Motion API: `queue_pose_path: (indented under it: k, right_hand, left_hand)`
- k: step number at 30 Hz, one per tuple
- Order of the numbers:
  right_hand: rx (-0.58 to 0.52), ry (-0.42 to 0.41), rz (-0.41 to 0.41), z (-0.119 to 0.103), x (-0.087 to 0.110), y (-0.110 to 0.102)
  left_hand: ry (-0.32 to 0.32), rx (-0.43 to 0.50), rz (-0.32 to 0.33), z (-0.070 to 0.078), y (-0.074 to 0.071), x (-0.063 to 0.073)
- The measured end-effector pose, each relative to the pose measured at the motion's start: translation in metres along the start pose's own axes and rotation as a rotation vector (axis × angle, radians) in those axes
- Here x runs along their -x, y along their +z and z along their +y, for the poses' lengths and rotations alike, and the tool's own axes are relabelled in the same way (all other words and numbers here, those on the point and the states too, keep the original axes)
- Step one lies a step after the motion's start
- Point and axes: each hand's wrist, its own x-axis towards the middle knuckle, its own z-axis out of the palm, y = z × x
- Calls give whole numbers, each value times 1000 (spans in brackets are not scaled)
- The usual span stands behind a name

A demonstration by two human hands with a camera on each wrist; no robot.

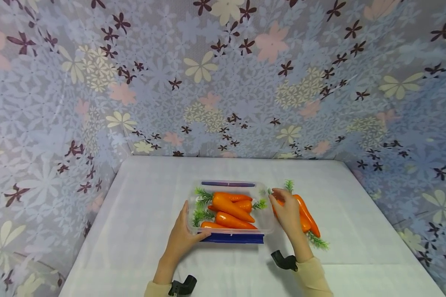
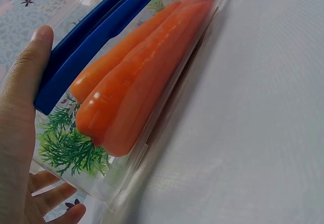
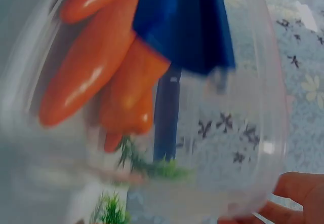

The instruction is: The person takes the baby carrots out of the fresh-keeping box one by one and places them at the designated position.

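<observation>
head view: a floral backdrop [image 1: 163, 90] of blue, pink, cream and maroon rises behind and on both sides of a white table [image 1: 141, 189]. on that table sits a clear box [image 1: 226, 231], its long side toward the person. the left hand [image 1: 181, 235] grips the box's left end, thumb over the near corner and fingers along the outside. the right hand [image 1: 288, 210] is at the opposite end, bent toward it; whether it pinches anything or merely touches the box, i cannot tell, and the right wrist view is blurred there. just right of the box, partly under the right hand, lie loose carrots [image 1: 309, 216] on the table. inside the box, several packed carrots [image 1: 232, 208] lie piled lengthwise, some overlapping. a blue front flap [image 1: 232, 238] hangs along the near side, close to the left thumb, and a blue far flap [image 1: 228, 184] runs along the opposite one. smallest are the feathery green tops [image 1: 204, 198], most bunched at the box's left end, a sprig at its right.
</observation>
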Motion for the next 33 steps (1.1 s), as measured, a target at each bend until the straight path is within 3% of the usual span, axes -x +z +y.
queue_pose_path:
  k: [15, 33]
  right_hand:
    - [-67, -71, -91, -21, 2, 30]
    - [-73, -43, -378, -21, 4, 43]
  left_hand:
    - [-10, -2, -12, 1, -2, 0]
    - [2, 2, -11, 2, -1, -1]
